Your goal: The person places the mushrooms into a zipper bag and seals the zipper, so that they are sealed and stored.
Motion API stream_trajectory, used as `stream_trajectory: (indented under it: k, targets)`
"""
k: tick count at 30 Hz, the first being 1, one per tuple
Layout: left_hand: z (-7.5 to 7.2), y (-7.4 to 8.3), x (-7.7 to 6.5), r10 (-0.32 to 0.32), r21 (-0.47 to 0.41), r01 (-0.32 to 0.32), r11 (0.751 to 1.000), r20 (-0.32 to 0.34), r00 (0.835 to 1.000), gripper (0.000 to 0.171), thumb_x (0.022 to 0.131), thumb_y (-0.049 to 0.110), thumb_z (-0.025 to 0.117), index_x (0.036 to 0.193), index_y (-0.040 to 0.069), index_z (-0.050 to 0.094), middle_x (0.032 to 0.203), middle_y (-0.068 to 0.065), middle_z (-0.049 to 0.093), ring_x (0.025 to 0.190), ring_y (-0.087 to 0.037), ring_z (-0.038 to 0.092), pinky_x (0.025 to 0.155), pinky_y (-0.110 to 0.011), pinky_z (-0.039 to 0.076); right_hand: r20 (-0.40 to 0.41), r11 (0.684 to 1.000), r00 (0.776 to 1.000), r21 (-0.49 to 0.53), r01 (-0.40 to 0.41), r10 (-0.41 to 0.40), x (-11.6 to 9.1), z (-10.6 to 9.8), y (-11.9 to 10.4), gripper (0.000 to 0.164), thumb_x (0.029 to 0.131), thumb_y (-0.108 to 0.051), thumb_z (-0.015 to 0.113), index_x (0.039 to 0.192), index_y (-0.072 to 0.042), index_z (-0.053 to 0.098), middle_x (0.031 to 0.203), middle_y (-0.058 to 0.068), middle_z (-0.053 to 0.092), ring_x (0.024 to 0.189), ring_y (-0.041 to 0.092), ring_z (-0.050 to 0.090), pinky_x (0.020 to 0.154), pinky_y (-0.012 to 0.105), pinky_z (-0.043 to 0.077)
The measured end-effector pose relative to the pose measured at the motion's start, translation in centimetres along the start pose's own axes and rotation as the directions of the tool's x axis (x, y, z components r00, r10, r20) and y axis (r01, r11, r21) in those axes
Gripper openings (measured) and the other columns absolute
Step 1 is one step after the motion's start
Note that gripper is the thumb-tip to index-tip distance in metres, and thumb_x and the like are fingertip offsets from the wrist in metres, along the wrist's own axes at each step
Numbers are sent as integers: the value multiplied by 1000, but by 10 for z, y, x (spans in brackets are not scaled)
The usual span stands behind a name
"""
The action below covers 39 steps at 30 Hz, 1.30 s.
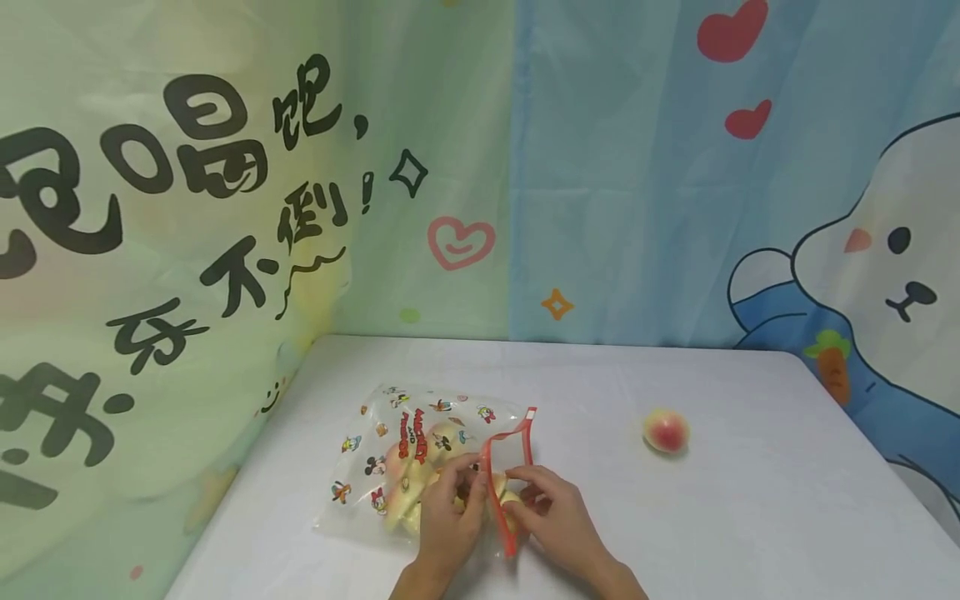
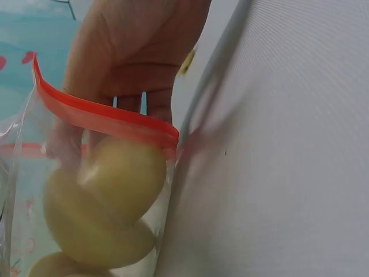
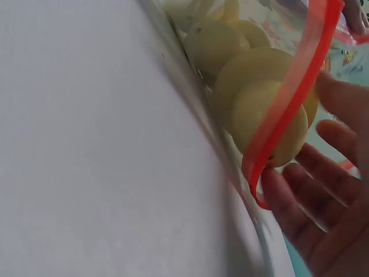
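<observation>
On the white table (image 1: pixel 750 475), a clear printed bag (image 1: pixel 352 467) lies on its side, mouth to the R, w/ several peach-like fruits (image 1: pixel 396 504) inside. L hand (image 1: pixel 450 517) appears to pinch the bag film nr the mouth, thumb and finger together; R hand (image 1: pixel 555 512) has its digits curled abt the mouth fruit (image 3: pixel 251 112), which sits just inside the opening, behind the red zip strip (image 1: pixel 497 504). Poss. faults: (1) Strip crosses the fruit close to the R fingertips; if fruit or fingers catch it, the mouth may twist or the bag get dragged. (2) If the L pinch slips, the thin film would prob. sag and narrow the opening. (3) W/ the mouth low and facing sideways, a fruit released too nr the edge could roll out, esp. if its neighbours push back. (4) The loose fruit (image 1: pixel 666 432), apart from the bag on the R, is round and unsecured; a knock from the R arm could set it rolling.
</observation>
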<state>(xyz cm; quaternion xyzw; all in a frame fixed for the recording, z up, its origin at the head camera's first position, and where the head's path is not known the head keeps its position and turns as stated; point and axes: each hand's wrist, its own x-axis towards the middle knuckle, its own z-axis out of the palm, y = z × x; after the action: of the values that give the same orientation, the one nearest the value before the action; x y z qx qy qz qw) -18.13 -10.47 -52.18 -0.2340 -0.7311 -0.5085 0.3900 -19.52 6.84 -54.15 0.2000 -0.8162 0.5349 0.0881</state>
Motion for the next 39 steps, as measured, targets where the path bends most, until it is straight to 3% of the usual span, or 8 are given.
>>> stream_trajectory:
  k: [3,9,15,19,23,27,32,39]
  targets:
    - [-1,2,1,-11,8,11,1000,-2,1000,28,85,-8,64,110,3,60,68,0,64,55,-2,51,49,-10,41,-84,999,996,26,-23,25,1,-3,0,26,81,-6,78,105,-16,72,98,-2,71,77,12,65,64,25,54]
    - [-2,4,2,-32,10,33,999,-4,999,27,86,-7,64,110,4,60,69,0,64,57,-3,52,50,-11,42,-231,995,969,-5,95,-93,5,-13,10,18,85,-1,73,99,-11,72,94,1,72,71,14,67,58,28,55]
    - [-2,3,2,-24,-5,24,1000,-18,1000,28,84,-9,63,109,3,60,69,-1,64,56,-4,53,50,-11,43,-333,992,939,-118,48,-85,9,-31,19,19,84,2,72,98,-11,73,94,-3,72,73,10,66,62,20,53]
    - [-1,3,3,-26,-17,26,1000,-17,1000,27,85,-8,63,110,3,60,70,-2,65,57,-4,54,50,-11,43,-449,984,888,-174,23,-101,14,-51,23,23,81,5,71,100,-8,72,99,0,71,80,12,63,68,12,51]
    - [-1,3,3,-25,-5,25,1000,-22,999,27,85,-8,63,110,3,60,69,-1,63,56,-4,53,50,-11,43,-565,965,811,-263,-5,-150,19,-74,29,27,77,11,70,101,-2,70,103,8,69,84,21,59,72,8,47]
    - [-2,4,3,-28,14,28,1000,-24,999,28,84,-8,63,109,3,60,69,0,63,56,-3,52,50,-11,42,-615,929,774,-355,-102,-150,23,-97,34,28,76,9,71,104,2,68,110,17,63,97,30,59,81,28,47]
    - [-3,4,3,-40,5,40,999,-17,999,28,84,-8,63,110,3,60,70,-1,63,57,-4,53,50,-11,43,-612,901,791,-344,-265,-1,28,-126,37,35,82,-1,70,115,4,62,124,24,54,115,43,51,92,60,42]
    - [-1,2,1,-37,2,37,999,-18,999,30,83,-9,64,109,3,61,70,-2,63,57,-4,52,49,-11,42,-484,772,830,-402,-491,276,31,-152,44,57,90,-19,62,139,4,42,141,31,37,125,51,40,101,65,34]
